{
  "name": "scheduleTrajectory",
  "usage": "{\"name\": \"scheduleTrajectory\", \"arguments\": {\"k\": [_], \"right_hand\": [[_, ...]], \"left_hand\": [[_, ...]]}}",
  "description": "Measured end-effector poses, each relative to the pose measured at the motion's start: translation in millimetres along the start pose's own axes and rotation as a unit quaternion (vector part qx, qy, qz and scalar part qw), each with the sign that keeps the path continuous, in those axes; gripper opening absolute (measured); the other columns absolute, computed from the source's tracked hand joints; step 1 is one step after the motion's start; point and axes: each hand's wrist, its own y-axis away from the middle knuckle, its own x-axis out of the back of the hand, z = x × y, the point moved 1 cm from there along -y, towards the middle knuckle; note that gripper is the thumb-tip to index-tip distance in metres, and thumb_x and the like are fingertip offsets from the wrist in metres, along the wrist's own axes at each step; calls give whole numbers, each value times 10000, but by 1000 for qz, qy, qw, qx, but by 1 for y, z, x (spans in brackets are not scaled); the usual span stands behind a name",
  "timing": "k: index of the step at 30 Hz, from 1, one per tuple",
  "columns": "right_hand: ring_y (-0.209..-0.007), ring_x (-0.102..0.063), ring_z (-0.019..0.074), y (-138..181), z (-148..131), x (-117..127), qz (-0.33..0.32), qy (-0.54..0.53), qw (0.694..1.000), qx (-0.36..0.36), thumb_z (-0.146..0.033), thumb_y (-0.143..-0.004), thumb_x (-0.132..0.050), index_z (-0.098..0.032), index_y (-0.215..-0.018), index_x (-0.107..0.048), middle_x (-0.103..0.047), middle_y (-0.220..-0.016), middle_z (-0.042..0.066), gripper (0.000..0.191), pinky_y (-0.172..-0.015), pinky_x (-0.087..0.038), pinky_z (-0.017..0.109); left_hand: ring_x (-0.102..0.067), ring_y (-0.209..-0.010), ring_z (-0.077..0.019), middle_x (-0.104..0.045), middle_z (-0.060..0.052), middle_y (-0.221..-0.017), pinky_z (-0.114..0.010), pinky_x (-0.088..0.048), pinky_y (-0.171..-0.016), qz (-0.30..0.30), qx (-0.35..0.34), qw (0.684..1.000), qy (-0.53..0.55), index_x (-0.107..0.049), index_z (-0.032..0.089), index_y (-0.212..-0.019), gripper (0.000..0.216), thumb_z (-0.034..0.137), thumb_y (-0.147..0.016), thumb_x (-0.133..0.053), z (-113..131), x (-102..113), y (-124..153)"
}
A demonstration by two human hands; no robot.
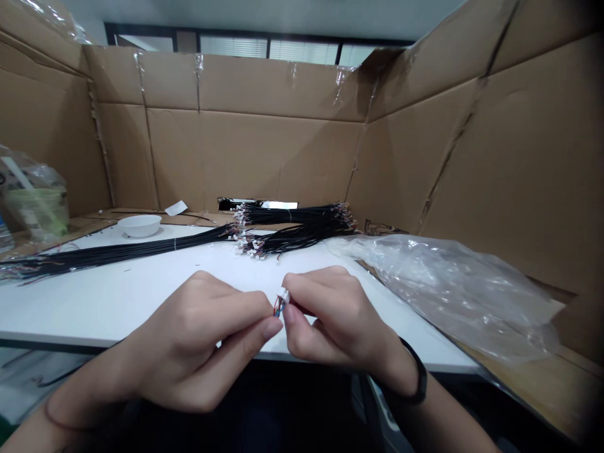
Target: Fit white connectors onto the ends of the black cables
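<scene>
Both my hands meet over the front edge of the white table (117,296). My left hand (207,340) is closed in a pinch on thin red and blue wires (277,307). My right hand (330,321) is closed too, pinching the small white connector (284,294) at the end of those wires. A black band is on my right wrist. Beyond my hands lie bundles of black cables with white connectors (292,229), and a long black cable bundle (117,253) stretches to the left.
A white bowl (139,224) sits at the back left. A clear plastic bag (453,289) lies crumpled on the right. Another bag holding a green container (35,204) stands at far left. Cardboard walls (264,138) enclose the table on three sides.
</scene>
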Motion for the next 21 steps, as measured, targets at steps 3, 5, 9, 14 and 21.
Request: {"name": "scheduleTrajectory", "arguments": {"k": [3, 5, 9, 14, 21], "right_hand": [[-483, -159, 87, 0, 0, -1, 4, 8, 1000, 6, -58, -716, -401, -231, -652, -223, -187, -580, -69, 256, -430, -175, 255], [-488, -161, 87, 0, 0, -1, 8, 14, 1000, 9, -57, -715, -401, -230, -655, -226, -194, -581, -68, 254, -432, -177, 255], [-494, -164, 87, -1, 0, -2, 14, 17, 1000, 12, -50, -713, -406, -228, -660, -232, -204, -586, -67, 254, -435, -178, 254], [-480, -195, 90, -2, 1, 1, 0, -22, 1000, 6, -60, -760, -409, -232, -672, -243, -230, -579, -68, 255, -440, -194, 257], [-495, -263, 105, 1, 5, 7, -65, -111, 992, 18, -160, -931, -412, -227, -724, -308, -295, -608, -56, 241, -468, -224, 265]], "left_hand": [[-315, -488, -84, -437, 45, -553, -239, -279, -475, -12, 4, 1000, 3, -472, 167, -678, 255, 133, -930, -477, 0, -1, 1], [-303, -487, -84, -403, 52, -550, -241, -275, -474, -17, 5, 1000, 5, -458, 172, -678, 257, 133, -931, -476, -1, -1, 2], [-299, -484, -85, -386, 54, -547, -246, -272, -469, -11, 1, 1000, 1, -457, 174, -673, 260, 128, -928, -479, -2, -2, 1], [-333, -481, -82, -463, 43, -556, -237, -295, -470, 13, 3, 1000, 3, -505, 165, -705, 225, 139, -929, -495, -1, -1, -2], [-396, -468, -77, -481, 49, -543, -212, -318, -460, 52, 12, 998, 15, -541, 180, -770, 153, 139, -916, -520, 0, 2, 0]]}}
